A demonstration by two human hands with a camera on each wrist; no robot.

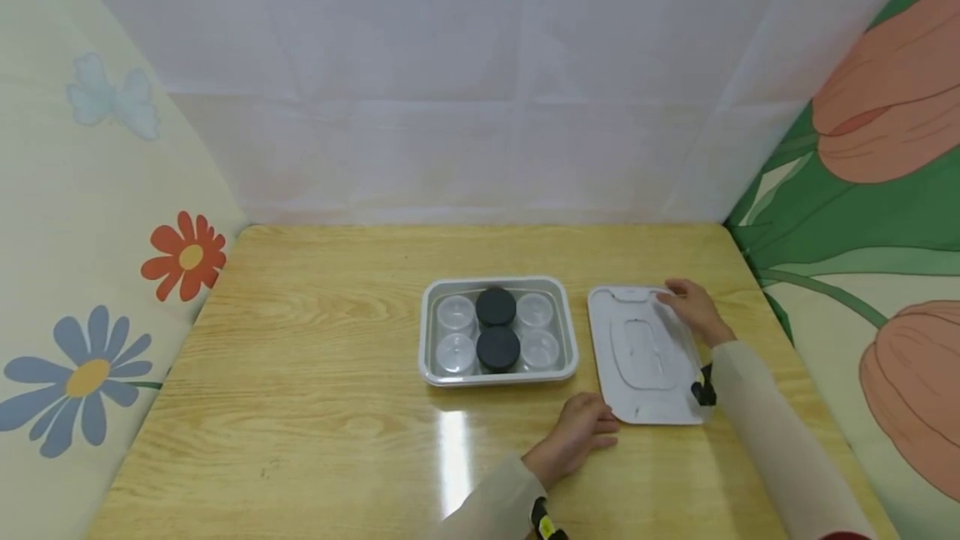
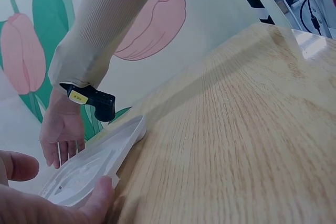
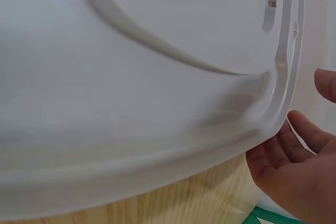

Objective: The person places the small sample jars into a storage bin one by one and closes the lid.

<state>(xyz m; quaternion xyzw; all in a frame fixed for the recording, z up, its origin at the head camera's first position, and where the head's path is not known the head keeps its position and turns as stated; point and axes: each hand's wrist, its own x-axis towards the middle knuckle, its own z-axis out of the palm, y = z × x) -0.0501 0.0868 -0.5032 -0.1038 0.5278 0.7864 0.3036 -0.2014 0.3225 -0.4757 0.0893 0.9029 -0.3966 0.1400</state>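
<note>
A white plastic lid (image 1: 651,348) lies to the right on the table, the same lid (image 2: 86,174) showing a raised rim in the left wrist view. My left hand (image 1: 576,436) is at its near left corner, fingers extended, the fingertips right at the rim. At the far right corner is my right hand (image 1: 693,311). The right wrist view has that hand's fingers (image 3: 278,156) against the lid's corner (image 3: 270,124), its thumb apart from them. Left of the lid stands a white rectangular box (image 1: 424,340) holding several clear round jars (image 1: 455,312) and two black-topped ones (image 1: 497,307).
The wooden table (image 1: 315,340) backs onto a white cloth (image 1: 420,148). Flower-printed panels (image 1: 847,248) rise along both sides. Each wrist carries a small black camera mount (image 1: 703,386).
</note>
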